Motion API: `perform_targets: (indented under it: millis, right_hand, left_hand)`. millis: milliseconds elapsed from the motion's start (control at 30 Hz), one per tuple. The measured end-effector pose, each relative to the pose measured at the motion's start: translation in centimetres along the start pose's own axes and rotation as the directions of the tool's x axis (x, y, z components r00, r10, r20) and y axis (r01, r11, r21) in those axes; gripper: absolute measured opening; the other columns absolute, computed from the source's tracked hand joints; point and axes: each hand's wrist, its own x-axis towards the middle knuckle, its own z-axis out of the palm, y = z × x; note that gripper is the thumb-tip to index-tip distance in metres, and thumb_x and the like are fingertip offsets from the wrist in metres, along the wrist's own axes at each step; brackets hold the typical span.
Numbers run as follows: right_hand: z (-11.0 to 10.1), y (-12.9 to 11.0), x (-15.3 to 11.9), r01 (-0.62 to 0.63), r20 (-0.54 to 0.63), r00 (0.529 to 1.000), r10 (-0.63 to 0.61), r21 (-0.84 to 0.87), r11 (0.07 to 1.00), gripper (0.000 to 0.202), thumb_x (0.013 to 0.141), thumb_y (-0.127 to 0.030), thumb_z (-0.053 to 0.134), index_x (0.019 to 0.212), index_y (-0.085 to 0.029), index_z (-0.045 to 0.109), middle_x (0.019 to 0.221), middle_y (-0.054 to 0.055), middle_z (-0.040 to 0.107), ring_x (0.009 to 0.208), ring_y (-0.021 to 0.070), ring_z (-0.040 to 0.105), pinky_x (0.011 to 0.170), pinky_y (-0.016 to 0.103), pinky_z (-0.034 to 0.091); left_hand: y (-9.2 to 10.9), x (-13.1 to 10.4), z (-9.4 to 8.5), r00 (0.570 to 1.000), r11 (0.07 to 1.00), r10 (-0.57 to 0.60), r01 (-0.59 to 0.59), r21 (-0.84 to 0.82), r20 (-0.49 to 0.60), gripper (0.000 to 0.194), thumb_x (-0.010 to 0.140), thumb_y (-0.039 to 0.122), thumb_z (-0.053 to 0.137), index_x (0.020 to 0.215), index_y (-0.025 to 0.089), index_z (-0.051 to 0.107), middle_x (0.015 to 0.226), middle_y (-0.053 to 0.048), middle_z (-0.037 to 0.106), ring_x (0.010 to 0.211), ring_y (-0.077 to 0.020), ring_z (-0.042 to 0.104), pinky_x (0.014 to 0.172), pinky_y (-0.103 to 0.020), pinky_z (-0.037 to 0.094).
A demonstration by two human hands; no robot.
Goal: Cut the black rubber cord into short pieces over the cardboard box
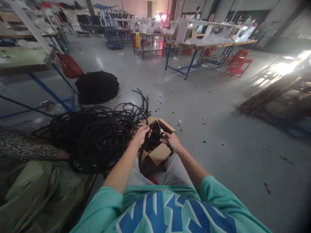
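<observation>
My left hand (141,135) is closed around a length of black tubing (141,158), which hangs down toward my lap. In my right hand (173,141) is a pair of scissors (160,128) with black handles, its silver blades pointing up and away from me. The blades are a little to the right of the tubing and look apart from it. Below both hands an open cardboard box (159,154) sits between my legs, with many small black cut pieces (155,132) inside. A large tangle of black tubing (97,136) lies on the floor to the left.
A black bundle (97,87) stands behind the tangle. Another person's patterned sleeve (26,145) is at the left. Worktables (194,47) with blue legs and red stools (239,63) stand farther back. Small black scraps (204,141) dot the grey floor.
</observation>
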Motion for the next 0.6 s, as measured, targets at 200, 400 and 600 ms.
perform_targets:
  millis: [200,400,600]
  right_hand:
    - [-0.1,-1.1,-3.5,0.009,0.092,0.996,-0.008,-0.005,1.000,0.056,0.064,-0.034,0.065,0.116,-0.018,0.052,0.077,0.000,0.055,0.071,0.0154,0.052,0.069,0.031,0.044]
    - [0.3,-3.5,-7.7,0.062,0.152,0.988,-0.037,-0.164,0.985,0.056,0.068,-0.027,0.062,0.122,-0.022,0.048,0.095,0.004,0.059,0.084,0.0190,0.054,0.078,0.035,0.043]
    - [0.5,-6.3,-10.1,0.103,0.149,0.987,-0.060,-0.295,0.950,0.058,0.066,-0.024,0.060,0.122,-0.018,0.047,0.107,0.008,0.059,0.093,0.0226,0.054,0.082,0.036,0.042]
  left_hand:
    - [0.5,-3.2,0.3,0.998,0.996,0.059,-0.060,-0.069,-0.023,0.034,0.055,0.023,0.072,0.081,0.012,0.053,0.067,-0.001,0.062,0.051,-0.0074,0.054,0.050,-0.021,0.041]
    - [1.2,-6.9,1.9,0.992,0.993,0.119,-0.118,0.006,-0.047,0.036,0.052,0.030,0.075,0.074,0.013,0.051,0.064,0.000,0.063,0.045,-0.0073,0.052,0.048,-0.022,0.041]
    - [2.5,-10.1,3.7,0.984,0.979,0.175,-0.176,0.102,0.025,0.026,0.055,0.026,0.072,0.067,0.014,0.053,0.051,0.004,0.057,0.044,-0.0067,0.050,0.047,-0.020,0.038]
